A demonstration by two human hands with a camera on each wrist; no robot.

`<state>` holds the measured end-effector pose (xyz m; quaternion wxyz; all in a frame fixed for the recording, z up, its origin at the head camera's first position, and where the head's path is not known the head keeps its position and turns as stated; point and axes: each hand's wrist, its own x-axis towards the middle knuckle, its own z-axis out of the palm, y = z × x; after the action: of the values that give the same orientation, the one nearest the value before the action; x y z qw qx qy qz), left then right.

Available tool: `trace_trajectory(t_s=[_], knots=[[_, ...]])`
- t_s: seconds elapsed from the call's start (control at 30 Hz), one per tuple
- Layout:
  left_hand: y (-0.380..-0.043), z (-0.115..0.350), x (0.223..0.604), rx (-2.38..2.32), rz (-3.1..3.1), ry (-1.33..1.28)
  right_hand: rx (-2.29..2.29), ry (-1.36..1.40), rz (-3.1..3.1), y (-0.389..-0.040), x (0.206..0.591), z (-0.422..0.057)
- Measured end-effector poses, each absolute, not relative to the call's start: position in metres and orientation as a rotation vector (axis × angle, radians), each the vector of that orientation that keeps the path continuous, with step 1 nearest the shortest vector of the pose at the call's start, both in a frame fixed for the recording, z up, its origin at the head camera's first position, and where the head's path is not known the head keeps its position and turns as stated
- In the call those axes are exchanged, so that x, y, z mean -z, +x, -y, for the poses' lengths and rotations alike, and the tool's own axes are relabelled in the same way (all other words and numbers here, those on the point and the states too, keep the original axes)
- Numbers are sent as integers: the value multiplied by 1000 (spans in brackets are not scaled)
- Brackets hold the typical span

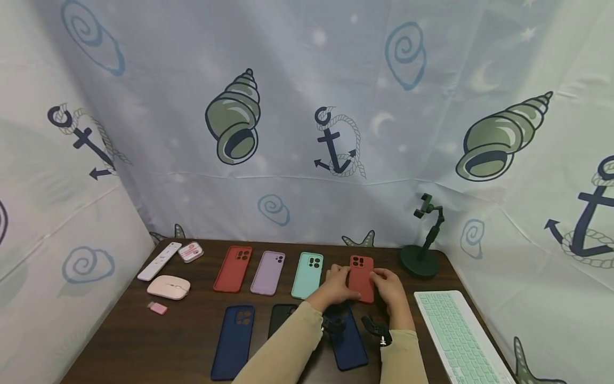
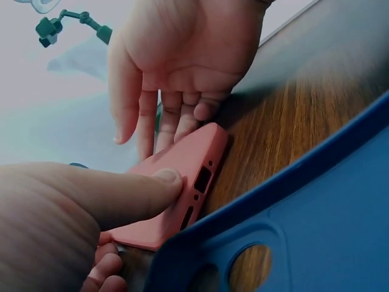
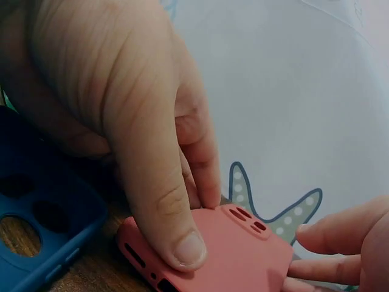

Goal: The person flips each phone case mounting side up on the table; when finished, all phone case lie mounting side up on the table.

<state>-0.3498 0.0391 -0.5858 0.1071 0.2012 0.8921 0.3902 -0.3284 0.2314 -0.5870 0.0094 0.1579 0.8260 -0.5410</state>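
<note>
A coral-red phone case (image 1: 362, 285) lies at the right end of the back row, its camera holes toward the curtain. My left hand (image 1: 336, 288) grips its left side. The left thumb (image 2: 152, 190) presses on the back near the end with the port cutouts, and the other fingers are along the side edge. At the opposite edge is my right hand (image 1: 390, 290), straight fingertips touching the case while its thumb (image 3: 331, 234) stands apart. Close below the hands lies a navy blue phone case (image 1: 350, 344), partly covered by the left wrist.
Red (image 1: 230, 274), lilac (image 1: 267, 274) and mint (image 1: 304, 282) phone cases line the back. Nearer are another navy case (image 1: 230, 346) and a black case (image 1: 277, 316). A keyboard (image 1: 460, 330) and green stand (image 1: 419, 261) stand right; a mouse (image 1: 168, 288) and white remote (image 1: 160, 261) lie left.
</note>
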Motion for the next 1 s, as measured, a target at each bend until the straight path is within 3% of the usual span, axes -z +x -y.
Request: trace_trajectory(t_s=[1.0], knots=[[-346, -39, 562, -1291, -2498, 730, 1950, 169, -2551, -327, 569, -219]])
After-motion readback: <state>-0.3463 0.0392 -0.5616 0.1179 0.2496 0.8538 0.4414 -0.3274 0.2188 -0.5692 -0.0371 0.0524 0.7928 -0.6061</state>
